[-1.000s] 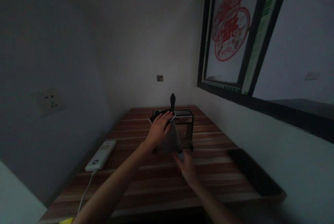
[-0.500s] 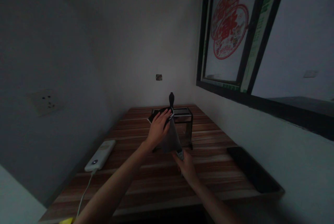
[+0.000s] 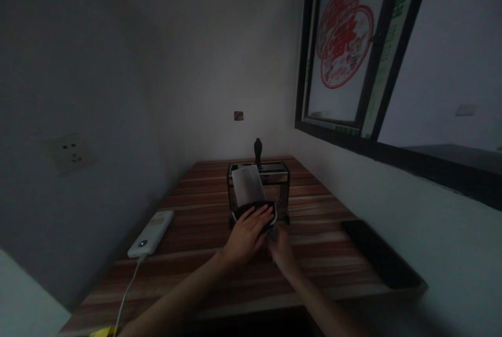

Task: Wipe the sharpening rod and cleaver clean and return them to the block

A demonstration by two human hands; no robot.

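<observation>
A cleaver with a wide grey blade [image 3: 248, 184] is tilted up and away from me over the table. Its handle is in my right hand [image 3: 281, 247], whose fingers are wrapped round it. My left hand [image 3: 248, 231] presses a black cloth with a pale edge [image 3: 254, 206] against the blade's lower part, close to the handle. The cloth hides that stretch of blade. Directly behind stands a dark knife rack [image 3: 276, 175] with a clear front. One black knife handle [image 3: 258, 151] sticks up from its top.
A white power bank [image 3: 152, 233] with a cable lies on the left of the striped wooden table [image 3: 314, 253]. At the right edge rests a dark flat phone-like slab [image 3: 380, 253]. A yellow item [image 3: 101, 332] shows at bottom left. Walls close in on both sides.
My left hand has slid the black cloth down the blade, from its far end toward the handle. The upper blade now shows bare. My right hand has stayed nearly in place.
</observation>
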